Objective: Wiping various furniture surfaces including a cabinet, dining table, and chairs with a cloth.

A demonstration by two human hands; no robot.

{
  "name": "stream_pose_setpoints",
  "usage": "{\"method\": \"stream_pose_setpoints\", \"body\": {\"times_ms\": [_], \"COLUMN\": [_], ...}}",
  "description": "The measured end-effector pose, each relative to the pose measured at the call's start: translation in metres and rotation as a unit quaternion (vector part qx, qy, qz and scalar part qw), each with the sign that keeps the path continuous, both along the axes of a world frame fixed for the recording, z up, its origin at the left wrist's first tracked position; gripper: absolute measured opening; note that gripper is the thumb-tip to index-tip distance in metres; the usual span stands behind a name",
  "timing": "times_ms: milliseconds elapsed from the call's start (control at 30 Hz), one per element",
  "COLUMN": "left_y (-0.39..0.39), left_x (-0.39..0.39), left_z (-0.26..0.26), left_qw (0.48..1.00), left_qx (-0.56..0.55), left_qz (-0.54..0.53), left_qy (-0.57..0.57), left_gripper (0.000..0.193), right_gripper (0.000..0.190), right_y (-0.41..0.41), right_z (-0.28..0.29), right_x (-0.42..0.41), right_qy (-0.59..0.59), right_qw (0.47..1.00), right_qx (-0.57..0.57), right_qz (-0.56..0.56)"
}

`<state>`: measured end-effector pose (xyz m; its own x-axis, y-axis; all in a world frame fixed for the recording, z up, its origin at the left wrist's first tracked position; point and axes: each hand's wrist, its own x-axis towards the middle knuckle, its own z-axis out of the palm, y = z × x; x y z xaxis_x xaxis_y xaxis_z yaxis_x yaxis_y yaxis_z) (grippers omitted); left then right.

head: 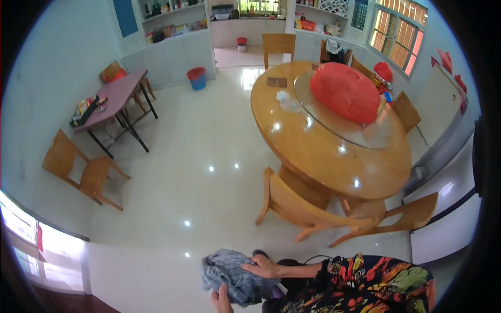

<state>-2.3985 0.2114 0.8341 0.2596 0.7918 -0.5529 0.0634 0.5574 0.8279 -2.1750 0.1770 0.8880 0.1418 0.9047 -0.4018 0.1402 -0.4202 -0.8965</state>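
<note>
A crumpled grey-blue checked cloth (238, 274), perhaps a garment, is held between my two hands at the bottom of the head view. My right hand (263, 267) reaches in from the right and grips the cloth's upper right part, with its fingers pointing left. My left hand (222, 300) is at the lower left edge of the cloth, its thumb on the fabric; the picture's bottom edge cuts off part of it. A floral sleeve (348, 274) covers my right upper arm. Below the cloth a bit of purple material shows.
A round wooden table (313, 164) with a glass turntable and a large red cover (346, 92) stands ahead right, wooden chairs (305, 203) around it. At left are another wooden chair (94, 176) and a pink folding table (121, 92). A blue-red bin (197, 79) stands by white cabinets.
</note>
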Motion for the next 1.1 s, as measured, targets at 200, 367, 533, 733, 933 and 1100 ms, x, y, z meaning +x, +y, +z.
{"method": "stream_pose_setpoints", "body": {"times_ms": [200, 367, 533, 733, 933, 1100], "left_y": [0.060, 0.128, 0.187, 0.289, 0.403, 0.482], "left_x": [-0.006, -0.002, 0.019, 0.038, 0.046, 0.041], "left_z": [0.056, 0.073, 0.069, 0.030, 0.053, 0.048], "left_qw": [0.987, 0.963, 0.984, 0.984, 0.967, 0.989], "left_qx": [0.072, -0.063, 0.033, 0.162, 0.204, 0.084], "left_qz": [0.102, 0.263, 0.173, -0.058, -0.153, -0.081], "left_qy": [0.096, -0.011, -0.029, -0.044, -0.031, -0.095], "left_gripper": [0.042, 0.048, 0.033, 0.019, 0.012, 0.006], "right_gripper": [0.030, 0.039, 0.069, 0.086, 0.064, 0.048], "right_y": [0.087, 0.155, 0.218, 0.296, 0.389, 0.450], "right_z": [-0.013, -0.002, 0.005, -0.019, 0.008, 0.039], "right_x": [0.039, 0.059, 0.034, 0.012, 0.020, 0.028], "right_qy": [0.022, -0.455, 0.041, 0.115, -0.075, -0.088], "right_qw": [0.956, 0.879, 0.981, 0.976, 0.986, 0.993], "right_qx": [0.199, 0.143, 0.144, 0.073, 0.118, 0.056], "right_qz": [-0.214, 0.009, 0.119, 0.171, 0.087, -0.056]}}
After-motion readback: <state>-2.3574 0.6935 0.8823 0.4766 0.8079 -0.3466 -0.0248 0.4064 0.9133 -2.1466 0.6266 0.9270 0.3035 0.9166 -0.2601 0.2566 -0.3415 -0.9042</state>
